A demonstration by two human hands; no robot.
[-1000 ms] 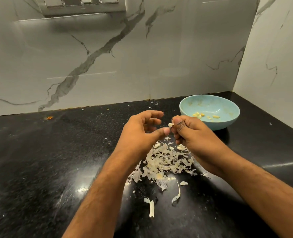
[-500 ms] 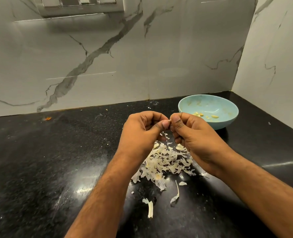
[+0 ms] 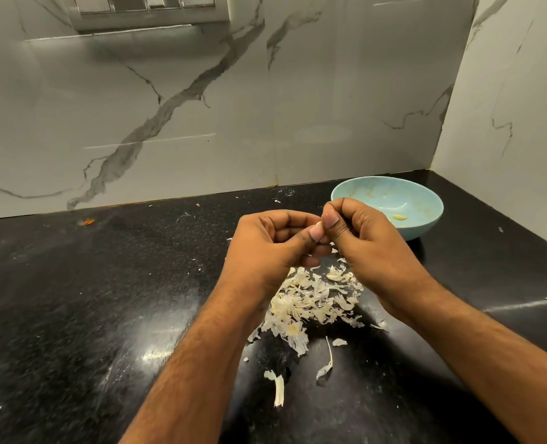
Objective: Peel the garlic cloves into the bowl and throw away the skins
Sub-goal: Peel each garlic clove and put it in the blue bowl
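Black speckled countertop, garlic skins heaped, blue bowl, perhaps crumbs

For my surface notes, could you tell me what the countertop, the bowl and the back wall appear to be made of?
Countertop: likely polished black granite, speckled and glossy with light glare.
Bowl: pale blue, matte; plastic or melamine perhaps, though ceramic is possible.
Back wall: white marble-look tile or slab, grey veins, soft sheen, visible vertical joint.

One head-worn, wide-angle view looks forward and down, close over the black surface toward the marbled wall corner. Both forearms enter from the bottom edge, nearest the camera.
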